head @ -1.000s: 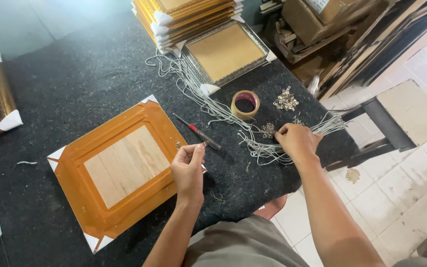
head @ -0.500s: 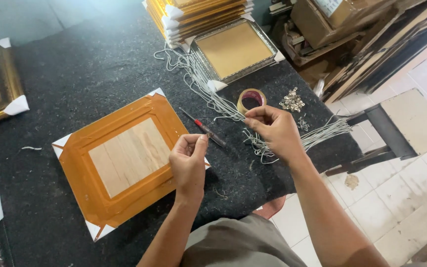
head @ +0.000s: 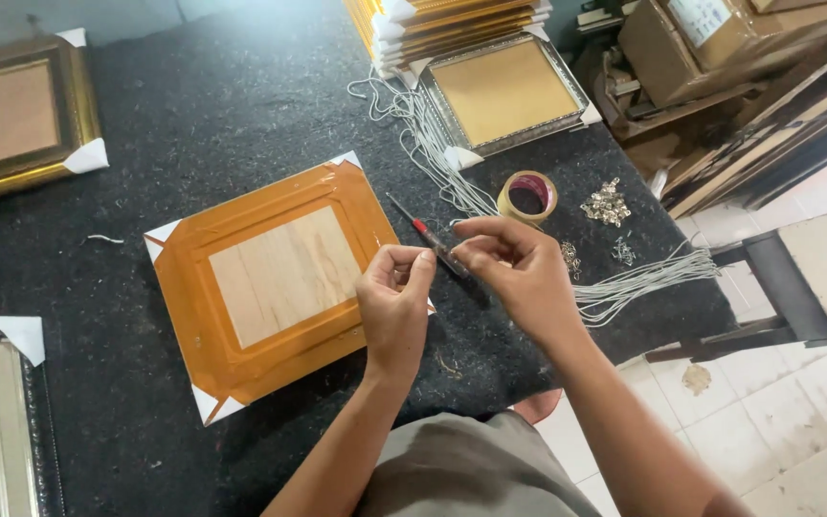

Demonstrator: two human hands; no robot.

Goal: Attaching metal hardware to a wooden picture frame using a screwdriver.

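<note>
1. Left hand (head: 394,306) hovers over the right edge of the orange frame (head: 270,278), thumb and fingertips pinched together; whatever sits between them is too small to make out.
2. Right hand (head: 519,273) is just beside it, fingers curled and pinched too, over the red-handled screwdriver (head: 425,235); whether it holds anything cannot be told.
3. That orange frame lies back-up near the middle of the dark surface (head: 193,105), with white paper corners and a pale wood panel.
4. Grey cords (head: 624,282) trail toward the right edge, partly hidden under the right hand.
5. A tape roll (head: 526,196) and a heap of small metal fittings (head: 605,203) sit near the right edge.
6. At the far edge, a silver frame (head: 504,91) lies by a stack cut off at the top.
7. More frames are cropped at the left edge.
</note>
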